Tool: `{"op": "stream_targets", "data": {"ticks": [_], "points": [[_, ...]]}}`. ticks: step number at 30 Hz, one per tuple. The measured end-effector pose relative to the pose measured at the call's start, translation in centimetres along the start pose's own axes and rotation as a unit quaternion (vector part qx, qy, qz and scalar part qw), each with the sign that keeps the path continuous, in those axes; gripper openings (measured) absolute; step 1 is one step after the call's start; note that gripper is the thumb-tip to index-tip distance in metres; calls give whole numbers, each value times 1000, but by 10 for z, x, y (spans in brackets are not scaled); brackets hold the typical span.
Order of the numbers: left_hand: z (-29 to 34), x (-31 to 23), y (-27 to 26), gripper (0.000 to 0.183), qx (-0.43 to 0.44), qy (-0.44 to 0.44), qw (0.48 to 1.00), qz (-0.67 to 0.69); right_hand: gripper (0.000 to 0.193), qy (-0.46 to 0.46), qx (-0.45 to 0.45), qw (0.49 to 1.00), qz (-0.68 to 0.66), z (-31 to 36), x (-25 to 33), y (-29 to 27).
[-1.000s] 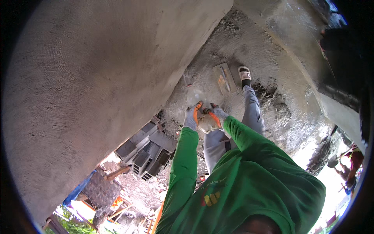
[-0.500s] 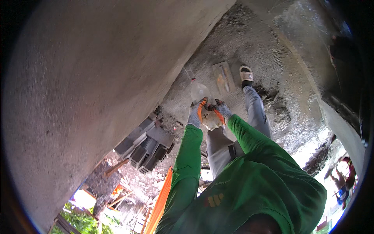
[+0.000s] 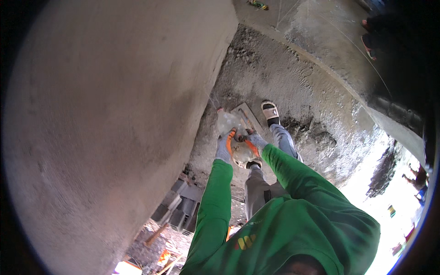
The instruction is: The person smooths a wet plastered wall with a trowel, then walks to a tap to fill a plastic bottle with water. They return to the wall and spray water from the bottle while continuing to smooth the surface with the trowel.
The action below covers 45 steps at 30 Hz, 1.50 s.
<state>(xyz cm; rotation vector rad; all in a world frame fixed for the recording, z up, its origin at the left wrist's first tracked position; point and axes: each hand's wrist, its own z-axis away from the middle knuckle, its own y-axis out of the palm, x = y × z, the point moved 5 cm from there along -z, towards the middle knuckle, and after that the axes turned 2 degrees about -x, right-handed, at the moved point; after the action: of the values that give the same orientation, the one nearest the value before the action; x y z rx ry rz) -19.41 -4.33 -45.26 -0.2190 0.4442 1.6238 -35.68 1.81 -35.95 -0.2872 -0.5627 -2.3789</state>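
Observation:
My left hand [image 3: 225, 145] and my right hand [image 3: 255, 141], both in grey gloves with orange palms, are closed round a large clear plastic bottle [image 3: 227, 121]. The bottle's red cap [image 3: 220, 110] points away from me, toward the foot of the grey plastered wall [image 3: 114, 105]. A thin pale streak, like a jet of water, runs from the cap toward that wall. The bottle's rounded base shows between my wrists. Just beyond my hands, a flat plastering float [image 3: 246, 114] with a handle lies on the rough concrete floor [image 3: 275, 68].
Grey hollow blocks [image 3: 183, 206] are stacked at the wall's lower end, near a wooden piece [image 3: 155, 235]. A raised concrete edge [image 3: 321, 64] crosses the far right. Another person's foot [image 3: 368, 48] shows at upper right. My sandalled foot [image 3: 270, 111] stands beside the float.
My view has shifted, bringing more of the far floor and another person's foot into sight. Both hands still grip the bottle, whose cap still points toward the wall.

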Motion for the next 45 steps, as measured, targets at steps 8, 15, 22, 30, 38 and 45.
{"op": "stream_targets", "data": {"ticks": [8, 15, 22, 30, 38, 45], "points": [[-7, -96, 198, 22, 61, 36, 980, -188, 55, -40, -80, 996, 14, -42, 127, -59], [-55, -115, 239, 20, 228, 16, 973, -25, 45, -150, 3, 986, -74, -49, 183, -75], [95, -88, 123, 23, -13, 112, 992, 53, 45, -176, 95, 959, 203, -11, 94, -12], [279, -4, -98, 26, -200, 106, 940, 254, 44, -166, 356, 823, 409, 51, -150, 63], [336, 59, -227, 75, -183, 250, 937, -160, 36, -42, 292, 793, 532, 181, -202, 137], [320, 99, -259, 51, -127, 169, 968, 137, 36, -185, 321, 661, 652, 206, -234, 141]]}}
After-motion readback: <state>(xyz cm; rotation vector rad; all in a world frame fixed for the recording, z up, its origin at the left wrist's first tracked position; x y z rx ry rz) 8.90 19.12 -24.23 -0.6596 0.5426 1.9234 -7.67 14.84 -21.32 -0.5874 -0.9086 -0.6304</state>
